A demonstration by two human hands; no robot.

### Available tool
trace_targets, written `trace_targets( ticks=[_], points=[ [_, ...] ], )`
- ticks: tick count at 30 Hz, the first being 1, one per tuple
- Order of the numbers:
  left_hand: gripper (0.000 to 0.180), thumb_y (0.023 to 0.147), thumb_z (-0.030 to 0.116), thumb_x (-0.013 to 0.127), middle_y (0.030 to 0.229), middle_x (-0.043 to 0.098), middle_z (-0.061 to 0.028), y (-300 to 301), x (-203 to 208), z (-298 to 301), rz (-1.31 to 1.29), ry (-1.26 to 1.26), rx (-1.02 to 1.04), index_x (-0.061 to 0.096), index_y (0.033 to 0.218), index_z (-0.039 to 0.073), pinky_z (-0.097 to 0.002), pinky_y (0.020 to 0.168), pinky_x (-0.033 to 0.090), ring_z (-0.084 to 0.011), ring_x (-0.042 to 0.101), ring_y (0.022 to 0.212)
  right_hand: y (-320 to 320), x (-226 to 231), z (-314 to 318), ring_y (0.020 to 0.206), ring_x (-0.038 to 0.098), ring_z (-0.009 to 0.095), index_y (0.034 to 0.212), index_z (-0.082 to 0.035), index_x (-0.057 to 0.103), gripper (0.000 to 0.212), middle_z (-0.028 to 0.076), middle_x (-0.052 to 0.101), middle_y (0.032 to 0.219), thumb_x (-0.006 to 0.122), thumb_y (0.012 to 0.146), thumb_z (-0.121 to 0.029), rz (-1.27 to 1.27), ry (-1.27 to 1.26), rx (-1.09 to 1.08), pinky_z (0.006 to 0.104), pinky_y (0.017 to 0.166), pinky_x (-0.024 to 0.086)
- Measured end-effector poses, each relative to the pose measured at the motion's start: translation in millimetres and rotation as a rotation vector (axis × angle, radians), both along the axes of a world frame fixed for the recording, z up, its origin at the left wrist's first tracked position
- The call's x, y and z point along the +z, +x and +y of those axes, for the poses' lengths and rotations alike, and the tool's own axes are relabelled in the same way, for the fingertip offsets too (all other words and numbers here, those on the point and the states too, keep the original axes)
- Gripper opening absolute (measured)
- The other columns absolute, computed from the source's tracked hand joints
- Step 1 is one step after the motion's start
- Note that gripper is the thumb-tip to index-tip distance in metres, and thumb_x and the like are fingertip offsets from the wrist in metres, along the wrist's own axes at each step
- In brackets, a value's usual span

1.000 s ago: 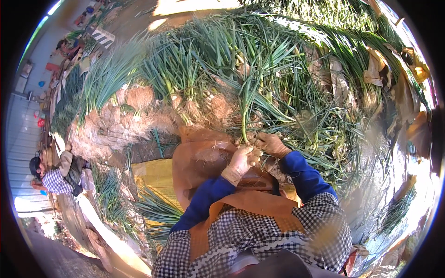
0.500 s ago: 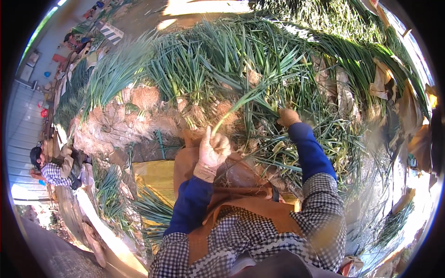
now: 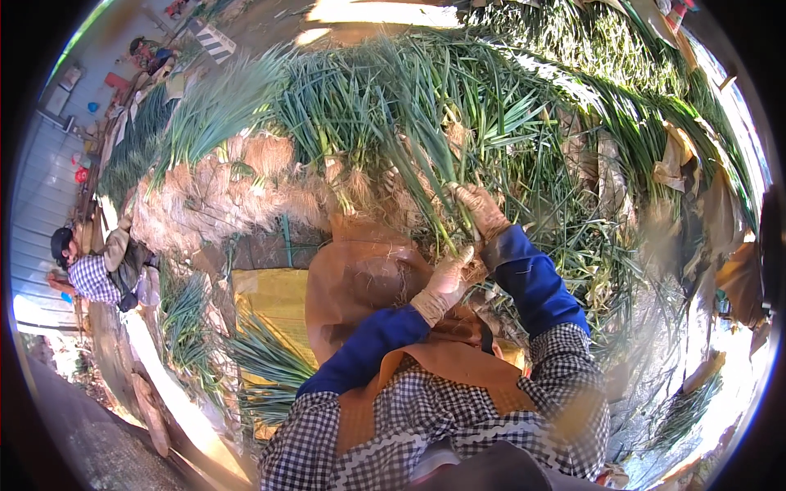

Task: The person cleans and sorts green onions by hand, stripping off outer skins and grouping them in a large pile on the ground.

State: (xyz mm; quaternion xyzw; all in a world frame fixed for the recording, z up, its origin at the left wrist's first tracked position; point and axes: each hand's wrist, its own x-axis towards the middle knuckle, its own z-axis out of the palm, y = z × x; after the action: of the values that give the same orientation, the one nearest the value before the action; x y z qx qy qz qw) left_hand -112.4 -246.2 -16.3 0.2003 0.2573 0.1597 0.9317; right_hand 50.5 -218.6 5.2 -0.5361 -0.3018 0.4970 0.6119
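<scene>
My left hand (image 3: 450, 277), in a pale glove, closes round the lower ends of a few green garlic stalks (image 3: 440, 231) in front of my apron. Just above it and to the right, my right hand (image 3: 481, 211) is closed on the same stalks higher up. Their long flat leaves point up and away from me, over the heap. Brownish roots (image 3: 475, 272) show beside my left fingers. Beyond my hands lies a wide heap of green garlic (image 3: 368, 98), its root ends toward me. My fingers partly hide the stalk bases.
Loose leaves and trimmings (image 3: 581, 245) lie to my right. A yellow sheet (image 3: 274, 307) is at my left, with a leafy bundle (image 3: 274, 360) on it. An orange-brown apron (image 3: 360, 270) covers my lap. Another person (image 3: 94, 266) sits far left, beside long wooden boards (image 3: 151, 413).
My left hand has moved right and slightly down, beside my right hand. The right hand has drawn in to the left, now holding stalks. The single stalk no longer stands up alone from my left hand.
</scene>
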Motion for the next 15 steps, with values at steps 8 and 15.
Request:
trace_targets(
  ticks=[8, 15],
  points=[
    [0.011, 0.08, 0.003, 0.057, 0.078, 0.056, -0.0019, -27, -9, 1, 0.1, 0.1, 0.137, 0.049, 0.083, 0.01, -0.0258, 0.056, 0.043, -0.0131, 0.055, 0.071, -18, 14, -30, 0.081, 0.052, 0.009, 0.114, 0.0, 0.051, 0.05, 0.005, 0.059, 0.096, 0.046, 0.087, -0.042, 0.052, -0.101, 0.225, 0.0229, 0.065, 0.042],
    [0.011, 0.08, 0.002, 0.056, 0.085, 0.056, -0.005, -12, -17, -5, 0.065, 0.222, 0.208, 0.05, 0.088, 0.006, -0.0264, 0.062, 0.045, -0.0147, 0.056, 0.076, -27, -16, -6, 0.064, 0.05, 0.007, 0.1, -0.001, 0.058, 0.033, -0.001, 0.057, 0.077, 0.057, 0.083, -0.029, 0.065, -0.127, 0.077, 0.0207, 0.057, 0.04]
  ],
)
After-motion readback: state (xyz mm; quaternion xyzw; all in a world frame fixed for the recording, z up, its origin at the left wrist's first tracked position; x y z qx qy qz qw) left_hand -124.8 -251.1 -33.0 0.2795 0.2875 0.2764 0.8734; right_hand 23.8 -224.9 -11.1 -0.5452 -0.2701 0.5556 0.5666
